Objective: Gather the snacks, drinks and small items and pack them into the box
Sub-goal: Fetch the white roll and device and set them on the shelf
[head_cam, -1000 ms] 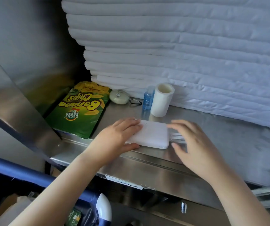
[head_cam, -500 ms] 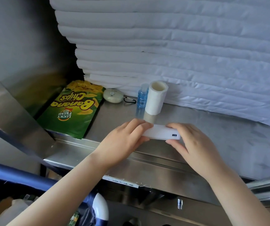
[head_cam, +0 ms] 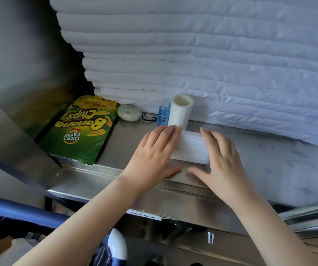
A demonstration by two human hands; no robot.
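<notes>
Head view. White flat case (head_cam: 190, 148) lies centre frame on the steel shelf (head_cam: 269, 169), just in front of the white roll (head_cam: 181, 112). Left hand (head_cam: 154, 154) and right hand (head_cam: 223, 160) flank it, fingers straight over its ends, thumbs splayed on the shelf: not clamped. Case looks like rigid, smooth plastic with rounded edges (probably slick, fairly dense); best pinched across the short ends. Banana chips bag (head_cam: 79, 131), at left: glossy foil, light, crushable.
</notes>
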